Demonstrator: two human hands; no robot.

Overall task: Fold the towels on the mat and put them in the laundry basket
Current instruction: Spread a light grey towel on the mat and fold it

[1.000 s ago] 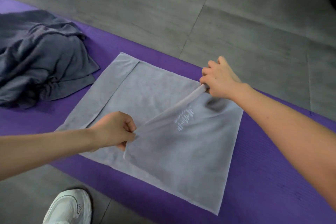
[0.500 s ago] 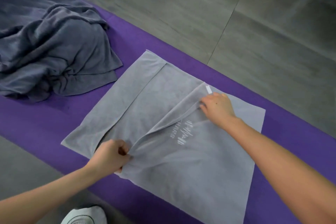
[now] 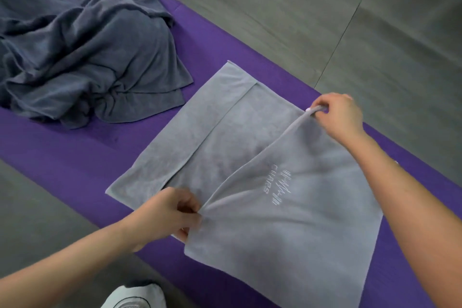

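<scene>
A light grey towel [image 3: 287, 227] with white embroidered lettering lies partly folded on the purple mat [image 3: 62, 155]. Its left strip is folded over flat. My left hand [image 3: 167, 212] pinches the near corner of the top layer's edge. My right hand [image 3: 337, 112] pinches the far corner of the same edge, by a small white tag, and holds it lifted off the layer below. The edge runs taut between both hands. A crumpled dark grey-blue towel [image 3: 82, 57] is heaped on the mat at the upper left. No laundry basket is in view.
Grey tiled floor [image 3: 350, 7] surrounds the mat on the far side and near left. A white shoe [image 3: 132, 296] shows at the bottom edge, just short of the mat.
My right hand has drawn the far corner of the top layer back and up toward the mat's far edge. My left hand keeps its pinch on the near corner. The view has shifted.
</scene>
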